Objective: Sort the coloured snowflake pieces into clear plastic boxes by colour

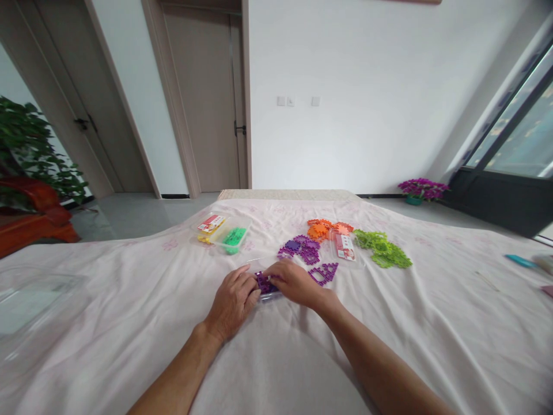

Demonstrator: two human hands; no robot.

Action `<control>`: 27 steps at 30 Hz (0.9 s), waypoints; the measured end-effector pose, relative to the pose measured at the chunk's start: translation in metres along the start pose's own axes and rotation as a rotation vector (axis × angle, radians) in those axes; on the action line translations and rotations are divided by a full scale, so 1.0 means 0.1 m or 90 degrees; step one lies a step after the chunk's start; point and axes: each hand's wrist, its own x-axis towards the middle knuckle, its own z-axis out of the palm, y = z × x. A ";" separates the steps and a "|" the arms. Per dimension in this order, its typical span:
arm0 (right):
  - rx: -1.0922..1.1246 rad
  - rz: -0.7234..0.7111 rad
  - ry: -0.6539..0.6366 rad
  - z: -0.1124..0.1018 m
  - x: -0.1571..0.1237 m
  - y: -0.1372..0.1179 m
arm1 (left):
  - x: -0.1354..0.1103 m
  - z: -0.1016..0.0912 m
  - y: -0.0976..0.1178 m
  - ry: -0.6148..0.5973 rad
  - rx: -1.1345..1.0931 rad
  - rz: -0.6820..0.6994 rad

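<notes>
A small clear plastic box (270, 297) with purple interlocking pieces (261, 282) in it lies on the cloth in front of me. My left hand (233, 297) grips the box's left side, thumb by the near edge. Over the box's right part, my right hand (294, 279) bends its fingers down onto the purple pieces; its fingertips are partly hidden. Just beyond the box is a heap of loose purple pieces (302, 248). A flat purple frame-like piece (324, 273) rests right of my right hand.
Orange pieces (318, 229), a clear lid with a red label (345, 246) and light green pieces (384, 249) lie to the right. Far left of the box stands a clear container with green pieces (234, 237) and yellow ones (206, 237). A large clear plastic case (34, 305) sits at left.
</notes>
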 end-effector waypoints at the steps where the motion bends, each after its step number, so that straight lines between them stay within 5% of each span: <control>1: 0.007 -0.015 -0.017 0.00 0.00 -0.01 | 0.00 0.00 0.00 0.007 0.000 -0.003; 8: 0.077 0.030 0.000 -0.09 0.00 0.00 | -0.01 -0.02 -0.01 -0.009 -0.004 0.021; 14: -0.046 0.192 0.100 -0.50 -0.11 0.35 | 0.01 -0.01 0.01 -0.001 0.039 0.015; 20: -0.232 0.417 -0.081 -0.87 -0.45 0.77 | 0.01 0.00 0.00 0.007 0.040 0.002; 27: -0.265 0.531 -0.187 -0.82 -0.63 1.16 | -0.01 -0.01 -0.08 -0.019 0.032 0.065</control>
